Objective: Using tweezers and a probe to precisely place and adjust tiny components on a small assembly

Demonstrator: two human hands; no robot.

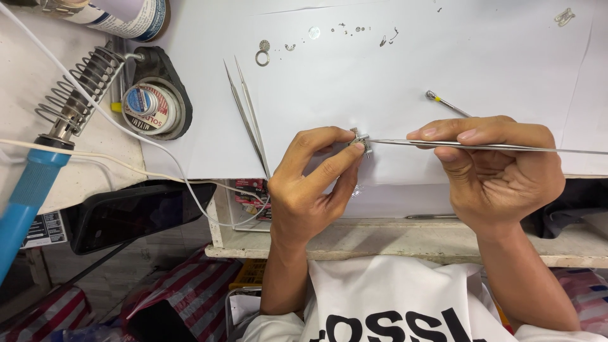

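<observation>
My left hand (313,183) pinches a tiny metal part (361,140) between thumb and forefinger, just above the white paper sheet (380,76). My right hand (494,168) grips long thin steel tweezers (437,145) that lie level, their tip touching the small part from the right. A second pair of tweezers (248,117) rests on the paper left of my left hand. Several tiny loose metal pieces (329,33), among them a small ring (262,58), lie at the far edge of the paper.
A blue-handled soldering iron (38,171) sits in a coil stand (79,88) at the left, beside a round solder tin (149,107). A white cable (158,152) crosses the bench. A slim screwdriver (446,103) lies on the paper beyond my right hand.
</observation>
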